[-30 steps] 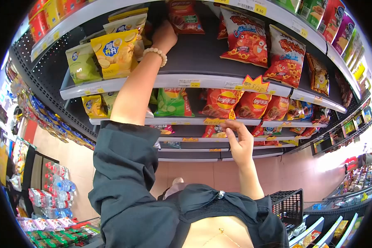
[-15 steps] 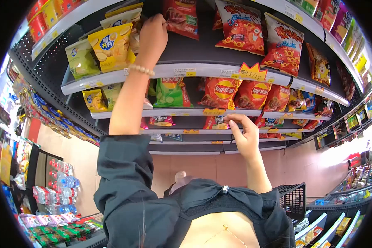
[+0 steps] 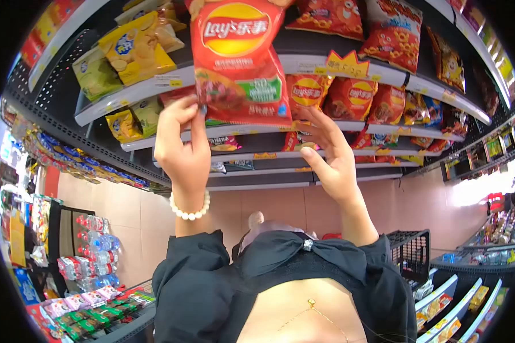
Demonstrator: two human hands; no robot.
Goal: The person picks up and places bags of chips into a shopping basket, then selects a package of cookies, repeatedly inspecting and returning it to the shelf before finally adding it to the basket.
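While pinched at its lower-left corner, red chip bag above left hand

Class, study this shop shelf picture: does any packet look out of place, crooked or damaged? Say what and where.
One thing stands out: the yellow packets on the upper left shelf lean and overlap instead of facing forward. The red Lay's bag is off the shelf, pinched at its lower corner by the left hand, the right hand open beside it. No visible tears or spills.
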